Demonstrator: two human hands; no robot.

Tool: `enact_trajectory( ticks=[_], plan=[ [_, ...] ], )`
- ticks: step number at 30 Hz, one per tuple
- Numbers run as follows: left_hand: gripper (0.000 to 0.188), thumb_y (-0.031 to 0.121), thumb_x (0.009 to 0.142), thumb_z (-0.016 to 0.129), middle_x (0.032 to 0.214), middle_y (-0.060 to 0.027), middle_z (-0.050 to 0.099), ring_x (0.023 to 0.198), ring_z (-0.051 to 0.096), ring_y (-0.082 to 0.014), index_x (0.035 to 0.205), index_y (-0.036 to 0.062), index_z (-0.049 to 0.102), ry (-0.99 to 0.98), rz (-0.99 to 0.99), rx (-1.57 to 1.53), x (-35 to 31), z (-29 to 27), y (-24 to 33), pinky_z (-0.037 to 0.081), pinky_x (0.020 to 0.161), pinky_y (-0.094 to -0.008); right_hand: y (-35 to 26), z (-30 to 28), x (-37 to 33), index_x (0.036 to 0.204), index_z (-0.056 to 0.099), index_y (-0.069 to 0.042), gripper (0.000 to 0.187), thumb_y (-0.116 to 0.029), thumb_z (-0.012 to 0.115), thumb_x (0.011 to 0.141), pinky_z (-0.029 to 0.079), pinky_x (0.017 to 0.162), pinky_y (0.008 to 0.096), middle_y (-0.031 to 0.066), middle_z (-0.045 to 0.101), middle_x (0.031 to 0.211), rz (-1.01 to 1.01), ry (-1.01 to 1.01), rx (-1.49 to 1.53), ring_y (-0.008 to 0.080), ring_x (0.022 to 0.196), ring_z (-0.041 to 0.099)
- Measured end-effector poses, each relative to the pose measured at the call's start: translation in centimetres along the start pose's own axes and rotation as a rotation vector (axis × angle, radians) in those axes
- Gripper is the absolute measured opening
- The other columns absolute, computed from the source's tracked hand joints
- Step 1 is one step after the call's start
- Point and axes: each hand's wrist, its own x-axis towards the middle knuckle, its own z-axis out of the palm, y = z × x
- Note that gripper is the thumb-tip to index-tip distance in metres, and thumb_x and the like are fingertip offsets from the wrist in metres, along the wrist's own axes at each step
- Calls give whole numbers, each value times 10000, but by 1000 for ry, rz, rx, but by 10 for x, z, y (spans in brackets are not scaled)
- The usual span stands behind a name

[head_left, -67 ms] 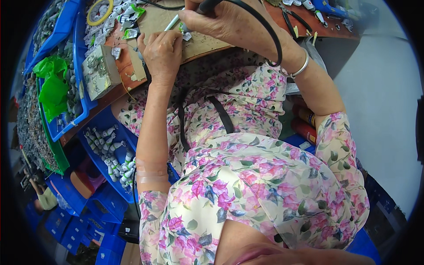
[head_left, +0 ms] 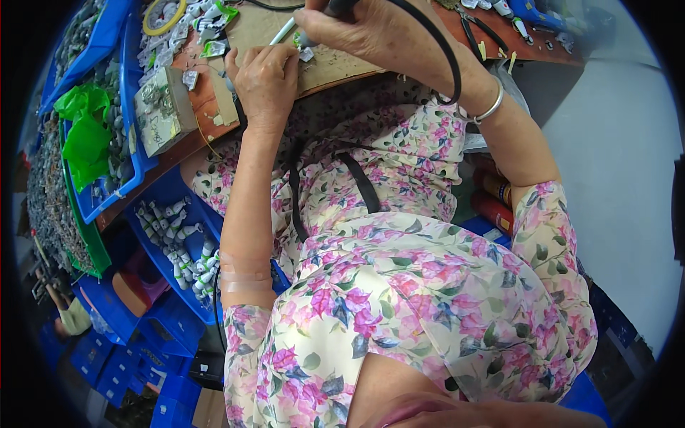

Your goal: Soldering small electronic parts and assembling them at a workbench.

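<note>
My right hand is closed around a black-handled tool with a thick black cable looping over the wrist; its kind is not plain. A slim white rod slants between my two hands, near the right fingertips. My left hand rests at the table edge with its fingers curled in, and what they grip is hidden beneath them. Beside its fingertips is a small clear, white and green part. A brown work board lies under both hands.
Left of the board stand a small box, a yellow tape ring and loose white-green parts. Blue bins hold grey pieces and a green bag. Below is a bin of white parts. Black-handled pliers lie at right.
Hardly anything differs. The table's things and both hands sit slightly further right in the picture, and the grips look the same.
</note>
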Motion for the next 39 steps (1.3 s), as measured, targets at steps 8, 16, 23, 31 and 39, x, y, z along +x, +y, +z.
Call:
enact_trajectory(
  ticks=[8,16,23,31,39],
  plan=[
    [44,155,781,709,767,26,676,829,625,-195,779,145,666,36,-3,-21,-2,5,-3,339,987,-457,-5,-1,4,698,545,-17,202,-139,651,819,383,438,323,137,490,522,-61,55,-249,230,422,509],
    [37,186,801,707,830,48,692,876,630,-159,826,179,680,-17,-11,31,-5,5,-5,330,1001,-430,-6,5,7,696,562,-12,196,-133,658,816,369,424,306,113,495,495,-70,49,-201,195,411,502],
    [47,136,767,715,732,15,668,791,616,-199,753,132,671,85,11,-38,-3,9,-4,352,982,-454,-7,6,6,703,578,-11,180,-127,654,818,369,429,302,105,505,501,-10,54,-115,175,419,490],
    [43,132,767,710,722,15,662,785,614,-196,751,129,670,82,14,-40,-4,9,-4,353,980,-449,-5,7,6,714,578,-7,178,-125,647,829,376,443,310,119,515,520,-37,30,-167,185,441,505],
    [43,134,761,713,725,19,662,785,612,-192,744,136,674,71,4,-38,-3,8,-3,352,982,-440,-10,5,6,740,582,-4,170,-130,639,839,368,448,306,114,524,536,22,13,-138,166,454,486]
  ],
)
